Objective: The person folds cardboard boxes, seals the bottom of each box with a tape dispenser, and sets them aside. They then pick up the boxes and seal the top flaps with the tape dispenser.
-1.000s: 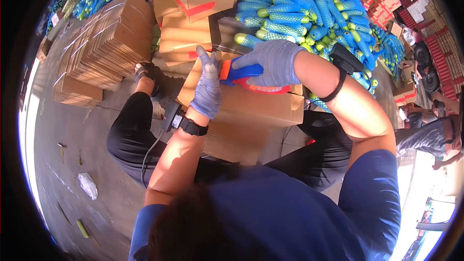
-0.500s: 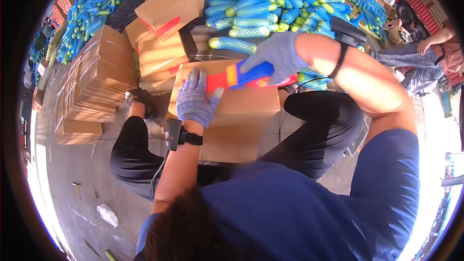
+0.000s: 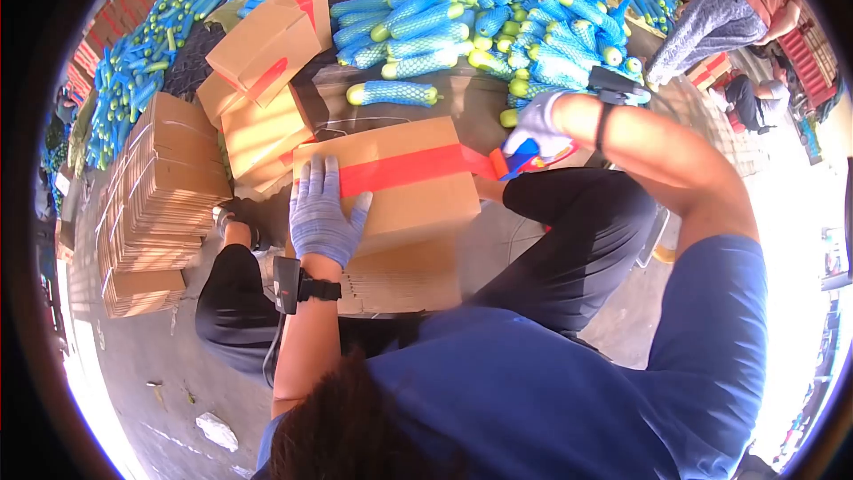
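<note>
A closed cardboard box (image 3: 418, 206) lies in front of me on a stack of flat cardboard (image 3: 400, 280). My left hand (image 3: 324, 218), in a grey knit glove, presses open and flat on the box's left end, at the start of a red tape strip (image 3: 400, 171). The strip runs along the top to the right edge and stretches on to a blue and orange tape dispenser (image 3: 522, 158). My gloved right hand (image 3: 538, 124) is wrapped round that dispenser, just past the box's right end. Its fingertips are partly hidden.
Flattened cartons (image 3: 182, 160) stand bundled at left. Taped boxes (image 3: 267, 44) are piled behind. Long green gourds in blue netting (image 3: 426, 22) lie heaped at the back, with one netted gourd (image 3: 393, 93) apart. Another person (image 3: 711, 27) bends at upper right; my knees flank the box.
My right hand has drawn the tape dispenser rightward and down past the box's end, leaving red tape across the top. My left hand stays flat on the box. The view has shifted slightly.
</note>
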### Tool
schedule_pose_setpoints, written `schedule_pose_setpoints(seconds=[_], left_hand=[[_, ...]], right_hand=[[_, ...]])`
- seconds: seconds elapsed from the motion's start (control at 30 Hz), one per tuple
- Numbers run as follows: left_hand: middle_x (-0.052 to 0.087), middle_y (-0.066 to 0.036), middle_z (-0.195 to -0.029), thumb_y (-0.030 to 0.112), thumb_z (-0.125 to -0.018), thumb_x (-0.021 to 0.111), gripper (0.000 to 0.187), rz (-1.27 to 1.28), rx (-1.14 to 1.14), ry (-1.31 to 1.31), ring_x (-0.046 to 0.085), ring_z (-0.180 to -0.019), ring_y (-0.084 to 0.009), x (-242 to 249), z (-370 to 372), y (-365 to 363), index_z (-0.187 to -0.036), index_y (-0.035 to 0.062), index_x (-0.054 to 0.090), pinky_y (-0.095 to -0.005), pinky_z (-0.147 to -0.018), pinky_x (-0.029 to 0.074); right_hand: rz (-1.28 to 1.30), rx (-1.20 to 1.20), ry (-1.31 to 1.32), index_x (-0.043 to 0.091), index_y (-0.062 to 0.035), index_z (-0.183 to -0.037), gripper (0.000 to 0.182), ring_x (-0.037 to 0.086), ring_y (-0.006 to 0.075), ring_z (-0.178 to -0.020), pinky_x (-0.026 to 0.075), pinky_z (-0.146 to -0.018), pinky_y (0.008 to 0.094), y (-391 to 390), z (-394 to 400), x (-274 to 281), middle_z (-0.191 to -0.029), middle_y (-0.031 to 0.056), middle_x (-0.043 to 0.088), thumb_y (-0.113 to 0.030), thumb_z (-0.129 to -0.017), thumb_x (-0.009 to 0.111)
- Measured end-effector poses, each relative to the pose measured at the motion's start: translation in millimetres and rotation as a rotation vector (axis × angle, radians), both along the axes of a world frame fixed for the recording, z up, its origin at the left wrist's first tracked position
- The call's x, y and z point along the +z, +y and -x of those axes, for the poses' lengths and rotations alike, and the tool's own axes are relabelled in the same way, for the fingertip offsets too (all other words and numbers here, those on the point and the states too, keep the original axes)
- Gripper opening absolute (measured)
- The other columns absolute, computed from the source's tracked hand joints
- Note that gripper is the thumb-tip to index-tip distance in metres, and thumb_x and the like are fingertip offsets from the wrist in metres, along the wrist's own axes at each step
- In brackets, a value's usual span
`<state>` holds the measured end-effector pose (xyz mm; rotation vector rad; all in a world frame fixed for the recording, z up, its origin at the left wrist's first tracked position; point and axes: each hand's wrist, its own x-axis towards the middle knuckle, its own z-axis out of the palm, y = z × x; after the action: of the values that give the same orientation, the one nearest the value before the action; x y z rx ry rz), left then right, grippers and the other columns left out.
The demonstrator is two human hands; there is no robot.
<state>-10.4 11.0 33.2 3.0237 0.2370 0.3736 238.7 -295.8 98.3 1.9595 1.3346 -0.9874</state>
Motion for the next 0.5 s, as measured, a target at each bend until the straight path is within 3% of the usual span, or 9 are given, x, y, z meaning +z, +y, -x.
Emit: schedule_pose_setpoints(seconds=[0.07, 0.13, 0.2, 0.27, 0.33, 0.4, 0.43, 0.47, 0.5], left_hand=[[0.037, -0.022, -0.154, 0.047, -0.091, 0.06, 0.076, -0.008, -0.015, 0.02, 0.034, -0.142, -0.041, 3, -1, -2, -0.149, 0.0027, 0.037, -0.0483, -0.118, 0.027], [0.036, -0.02, -0.155, 0.049, -0.09, 0.06, 0.079, -0.057, -0.065, 0.107, 0.032, -0.143, -0.0396, 7, -1, -9, -0.149, 0.0014, 0.036, -0.0484, -0.118, 0.026], [0.036, -0.021, -0.154, 0.046, -0.089, 0.061, 0.079, -0.03, -0.178, 0.092, 0.031, -0.143, -0.0395, 6, -17, -32, -0.149, 0.0014, 0.036, -0.0483, -0.119, 0.025], [0.037, -0.021, -0.154, 0.044, -0.089, 0.062, 0.078, 0.005, -0.312, 0.077, 0.031, -0.144, -0.0395, 2, -22, -63, -0.148, 0.0014, 0.036, -0.0483, -0.119, 0.025], [0.038, -0.021, -0.151, 0.036, -0.089, 0.063, 0.074, 0.09, -0.528, 0.049, 0.032, -0.141, -0.0408, 1, -50, -99, -0.146, -0.0011, 0.036, -0.0479, -0.118, 0.028], [0.042, -0.022, -0.147, 0.029, -0.087, 0.065, 0.069, 0.169, -0.59, 0.002, 0.035, -0.139, -0.0402, 4, -61, -125, -0.143, -0.0019, 0.039, -0.0489, -0.117, 0.028], [0.041, -0.022, -0.148, 0.031, -0.086, 0.064, 0.071, 0.179, -0.579, 0.015, 0.034, -0.14, -0.0405, 7, -61, -128, -0.143, -0.0013, 0.039, -0.0495, -0.118, 0.026], [0.04, -0.022, -0.149, 0.033, -0.085, 0.064, 0.073, 0.164, -0.61, 0.028, 0.034, -0.14, -0.0402, 4, -59, -124, -0.145, -0.0007, 0.038, -0.0496, -0.118, 0.025], [0.039, -0.022, -0.15, 0.034, -0.085, 0.064, 0.075, 0.142, -0.621, 0.045, 0.033, -0.141, -0.0399, 3, -61, -120, -0.146, -0.0002, 0.037, -0.0498, -0.119, 0.024]], right_hand=[[-0.13, -0.101, 0.046, 0.061, -0.0293, -0.133, 0.063, 0.067, 0.0297, -0.102, 0.053, -0.082, 0.0431, 31, 17, -11, -0.115, 0.0057, 0.071, -0.026, -0.073, 0.077], [-0.072, -0.239, 0.108, 0.071, -0.017, -0.121, 0.051, 0.069, 0.0281, -0.098, 0.055, -0.079, 0.0428, 71, 26, -17, -0.112, 0.0082, 0.072, -0.03, -0.072, 0.078], [-0.012, -0.144, -0.094, 0.075, -0.0077, -0.108, 0.044, 0.071, 0.0288, -0.086, 0.056, -0.073, 0.0385, 97, 13, -28, -0.098, 0.0126, 0.074, -0.033, -0.072, 0.076], [-0.05, -0.214, -0.038, 0.077, -0.0052, -0.1, 0.041, 0.071, 0.0275, -0.085, 0.057, -0.072, 0.0386, 101, 14, -27, -0.097, 0.0125, 0.074, -0.035, -0.072, 0.076], [-0.048, -0.093, 0.116, 0.077, -0.0061, -0.092, 0.034, 0.071, 0.0277, -0.083, 0.057, -0.071, 0.0393, 95, 0, -38, -0.09, 0.013, 0.074, -0.034, -0.072, 0.075], [-0.34, -0.041, -0.43, 0.076, -0.0059, -0.081, 0.02, 0.07, 0.0295, -0.079, 0.057, -0.07, 0.0397, 57, -26, -179, -0.083, 0.0135, 0.073, -0.024, -0.072, 0.074], [-0.414, -0.086, -0.191, 0.075, -0.0058, -0.079, 0.015, 0.069, 0.0305, -0.078, 0.057, -0.07, 0.0395, 41, -32, -161, -0.082, 0.0137, 0.072, -0.02, -0.074, 0.073], [-0.453, -0.21, -0.198, 0.076, -0.006, -0.082, 0.014, 0.071, 0.031, -0.084, 0.058, -0.074, 0.0408, 46, -11, -162, -0.088, 0.0155, 0.073, -0.018, -0.076, 0.072], [-0.635, -0.356, -0.198, 0.078, -0.0082, -0.089, 0.021, 0.071, 0.0313, -0.091, 0.057, -0.079, 0.0441, 52, -12, -201, -0.095, 0.016, 0.074, -0.02, -0.072, 0.077]])
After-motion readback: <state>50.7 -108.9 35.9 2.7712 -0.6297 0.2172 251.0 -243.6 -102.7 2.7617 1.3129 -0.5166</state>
